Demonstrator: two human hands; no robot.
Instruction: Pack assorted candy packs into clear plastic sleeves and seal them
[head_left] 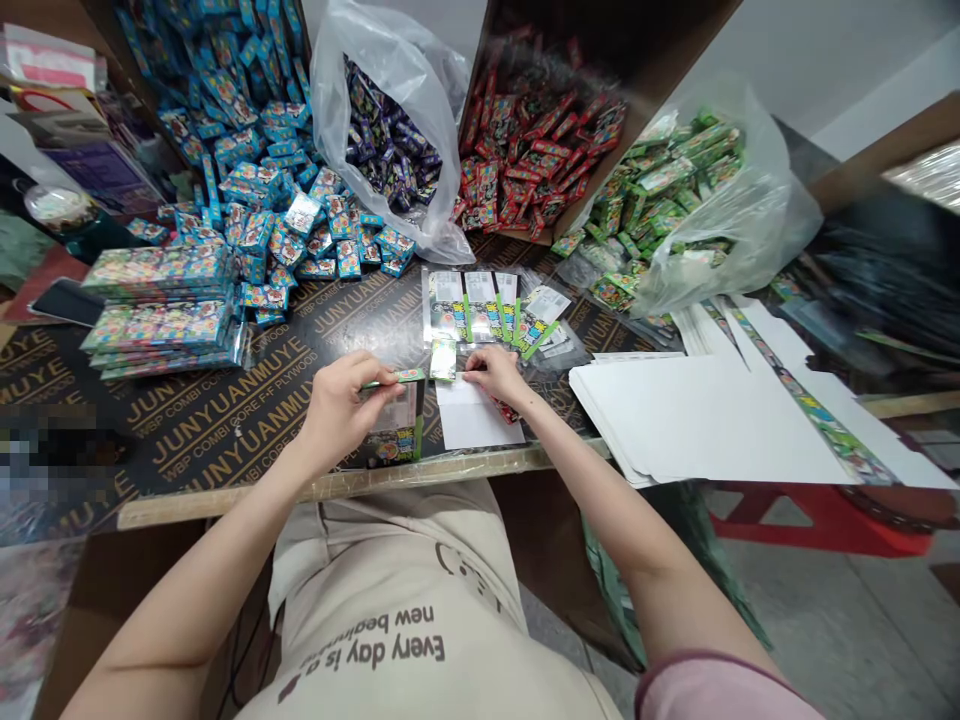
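Observation:
My left hand (341,408) is closed, its thumb and fingers pinching a small green box (409,376). Below that box, a printed dark card with a green edge (397,440) lies at the table's front edge. My right hand (496,380) is closed too; a small red box (505,410) shows under its curled fingers, partly hidden. Its fingertips are beside a small yellow-green box (443,360), which rests at the far end of a white folded card (476,420). Behind my hands, several printed cards in clear sleeves (487,305) lie fanned out.
Blue boxes (262,220) spill across the back left, by stacked wrapped packs (161,310). A plastic bag of purple boxes (394,150), a carton of red boxes (525,150) and a bag of green boxes (675,180) stand behind. White card sheets (675,410) overhang the right front edge.

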